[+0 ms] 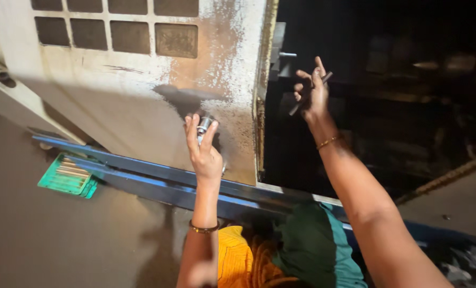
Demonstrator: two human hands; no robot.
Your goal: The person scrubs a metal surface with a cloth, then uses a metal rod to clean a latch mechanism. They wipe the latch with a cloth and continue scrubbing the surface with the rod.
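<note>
Nearest the camera: orange garment and green cloth, lower centre, at the person's body. Both forearms rise from here, each with a thin bangle at the wrist.

Left hand: raised against the machine door, fingers curled round a small shiny metal cylindrical part held at the fingertips, just in front of the door's stained lower panel. Grip closed on the part.

Right hand: raised further off, at the dark opening beside the door edge. Fingers closed round a slim dark metal rod that runs slantwise through the hand, one end above the fingers, the other below the palm.

Blue metal rail: long, slanting from left to lower right, under the door's bottom edge.

Green tray: flat, rectangular, bright green, on the floor at left, just beside the rail's end; holds pale stick-like items, too small to tell.

Floor: plain grey-brown, smooth, with the person's shadow across it.

Sliding machine door: large off-white panel, paint worn, brown rust staining toward its right edge; a grid of dark rectangular window panes at top.

Machine interior: very dark; a short metal pin projects just beside the door edge. Further detail cannot be made out.

Lower right: a ribbed hose or chain crosses diagonally.
</note>
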